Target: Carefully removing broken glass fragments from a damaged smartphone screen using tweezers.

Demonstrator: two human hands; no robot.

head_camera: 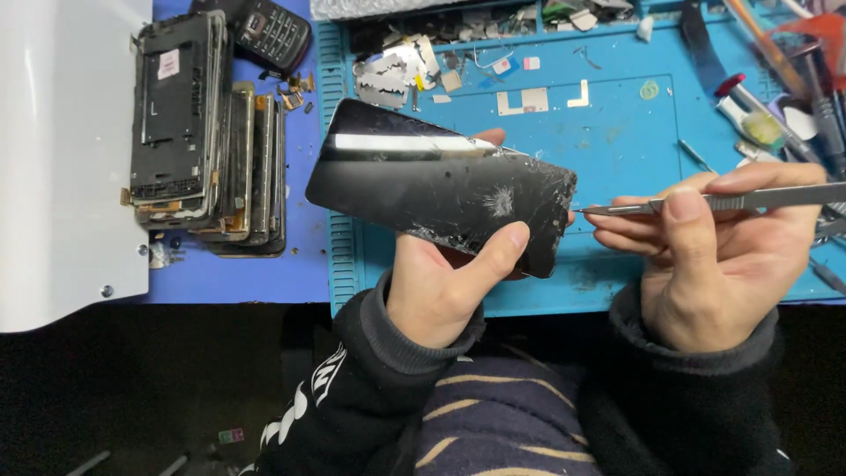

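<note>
My left hand [445, 282] grips a black smartphone [423, 185] with a badly cracked screen, thumb on its lower right face, fingertips showing behind its top edge. The phone is tilted above a blue work mat [608, 132]. My right hand [714, 256] holds a thin metal scalpel-like blade tool [705, 204] between thumb and fingers. Its tip points left and sits right at the phone's right-hand edge.
A stack of dismantled phones and frames [207, 132] lies on the left beside a white device [62, 159]. An old keypad phone [269, 31] sits at the top. Small metal parts [397, 70] and tools [793, 88] litter the mat's far and right sides.
</note>
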